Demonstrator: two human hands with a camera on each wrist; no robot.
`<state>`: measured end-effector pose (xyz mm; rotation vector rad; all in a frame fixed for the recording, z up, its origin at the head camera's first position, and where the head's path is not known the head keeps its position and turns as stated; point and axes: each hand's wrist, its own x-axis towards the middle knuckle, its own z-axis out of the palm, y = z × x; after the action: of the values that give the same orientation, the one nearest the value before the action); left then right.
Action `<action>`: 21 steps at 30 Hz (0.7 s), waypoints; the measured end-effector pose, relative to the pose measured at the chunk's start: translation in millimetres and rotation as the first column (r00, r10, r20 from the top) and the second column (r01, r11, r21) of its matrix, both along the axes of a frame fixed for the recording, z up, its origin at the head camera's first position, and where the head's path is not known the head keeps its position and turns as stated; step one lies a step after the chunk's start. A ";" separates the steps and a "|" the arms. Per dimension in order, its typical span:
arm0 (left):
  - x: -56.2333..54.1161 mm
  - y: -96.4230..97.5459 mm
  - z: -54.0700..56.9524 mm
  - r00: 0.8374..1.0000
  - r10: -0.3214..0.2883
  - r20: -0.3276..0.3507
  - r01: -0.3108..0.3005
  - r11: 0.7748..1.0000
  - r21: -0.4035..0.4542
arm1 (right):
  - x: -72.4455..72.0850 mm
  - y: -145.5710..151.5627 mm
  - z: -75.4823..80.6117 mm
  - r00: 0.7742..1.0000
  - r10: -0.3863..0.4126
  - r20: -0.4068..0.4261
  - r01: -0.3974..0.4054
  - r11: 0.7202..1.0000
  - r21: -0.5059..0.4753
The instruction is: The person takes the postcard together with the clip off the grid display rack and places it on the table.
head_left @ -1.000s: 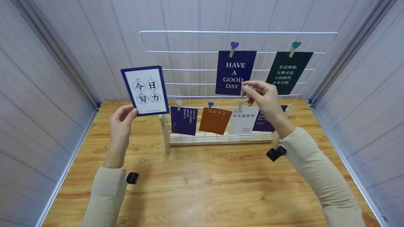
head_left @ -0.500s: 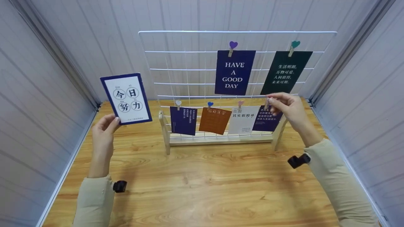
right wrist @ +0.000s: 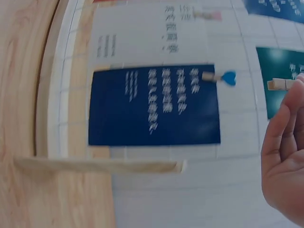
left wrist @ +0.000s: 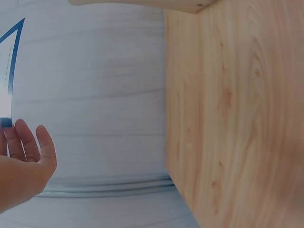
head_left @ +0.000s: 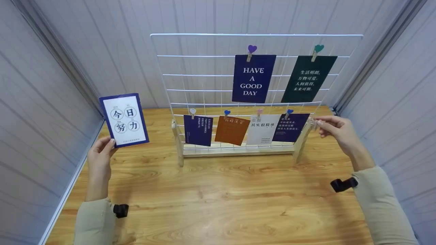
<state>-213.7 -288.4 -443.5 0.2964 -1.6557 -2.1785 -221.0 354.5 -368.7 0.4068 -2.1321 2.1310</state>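
Observation:
At the left of the head view my left hand (head_left: 99,160) pinches the lower left corner of a white card with a blue border (head_left: 124,119), bearing large characters. The card tilts slightly, apart from the rack. In the left wrist view only part of this card (left wrist: 8,76) shows. By the right end of the white wire rack (head_left: 257,34), my right hand (head_left: 340,134) holds a small wooden clothespin (right wrist: 281,84) between thumb and fingers. Behind it in the right wrist view is the dark green card (right wrist: 267,102). The far end of the clothespin is hidden by the fingers.
Clipped on the rack's upper part are a "HAVE A GOOD DAY" card (head_left: 253,79) and a green card (head_left: 310,80). Lower down hang a purple card (head_left: 198,131), an orange card (head_left: 232,131), a white card (head_left: 261,131) and another purple card (head_left: 291,128). Wooden feet (head_left: 178,146) support it.
My left hand has moved left and down with the bordered card. My right hand has moved right and down with the clothespin, uncovering the lower right purple card and its blue heart clip.

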 end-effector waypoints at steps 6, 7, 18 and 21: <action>-43.0 -71.4 -95.1 0.999 -0.023 0.026 0.021 0.998 0.062 | 3.3 35.3 -18.2 0.996 0.036 0.078 -0.035 0.999 -0.021; -49.6 -83.1 -113.1 0.999 -0.023 0.029 0.022 0.998 0.059 | 3.8 40.1 -21.5 0.995 0.023 0.099 -0.022 1.000 -0.012; -38.4 -117.5 -172.5 0.983 0.028 0.182 -0.042 0.996 0.074 | 8.8 85.4 -54.8 0.945 -0.117 0.306 0.083 0.989 0.122; -22.4 -117.5 -168.9 0.959 0.044 0.278 -0.060 0.997 0.049 | 10.8 93.5 -65.1 0.929 -0.162 0.332 0.096 0.974 0.206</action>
<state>-236.1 -405.9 -612.4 0.6824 -1.7058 -2.2285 -210.2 448.0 -433.7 -0.1101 -2.4752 2.0611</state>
